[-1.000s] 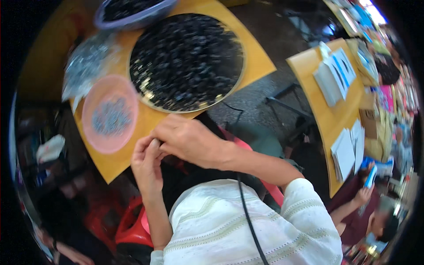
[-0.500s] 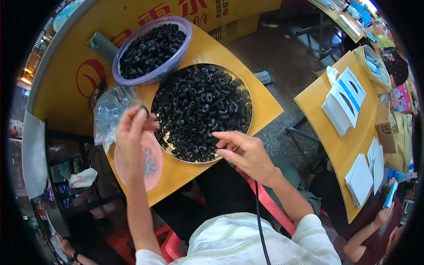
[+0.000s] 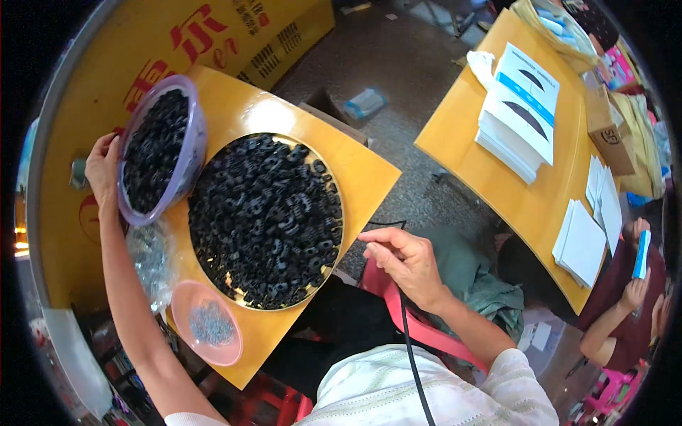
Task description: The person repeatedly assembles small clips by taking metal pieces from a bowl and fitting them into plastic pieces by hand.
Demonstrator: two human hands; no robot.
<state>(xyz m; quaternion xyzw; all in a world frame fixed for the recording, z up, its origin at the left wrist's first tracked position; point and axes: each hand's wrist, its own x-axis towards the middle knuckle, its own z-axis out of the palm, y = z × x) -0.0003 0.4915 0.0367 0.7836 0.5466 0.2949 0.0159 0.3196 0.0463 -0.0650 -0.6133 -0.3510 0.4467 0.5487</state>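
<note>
My left hand (image 3: 104,167) is at the left rim of a purple basin (image 3: 198,138) heaped with small black parts (image 3: 153,149). Its fingers are curled together; whatever they may hold is hidden. My right hand (image 3: 408,263) hovers just off the table's right edge, beside a round gold tray (image 3: 236,290). Its index finger points left, the thumb sits slightly apart below, and nothing shows between them. Toothed, ring-like black pieces (image 3: 266,213) cover most of the tray. Near the tray's lower left stands a pink bowl (image 3: 186,298) holding small silvery metal pieces (image 3: 211,324).
A clear plastic bag (image 3: 148,263) lies between basin and bowl on the yellow table (image 3: 373,170). A black cable (image 3: 412,348) runs down my front. On a second table (image 3: 444,131) are stacked white boxes (image 3: 515,117) and white sheets (image 3: 581,238). Another person's hand (image 3: 634,292) holds a blue-white item.
My left hand has gone from above the pink bowl to the far-left basin rim. My right hand has drawn back from the tray. The view has shifted, with the tables appearing further left.
</note>
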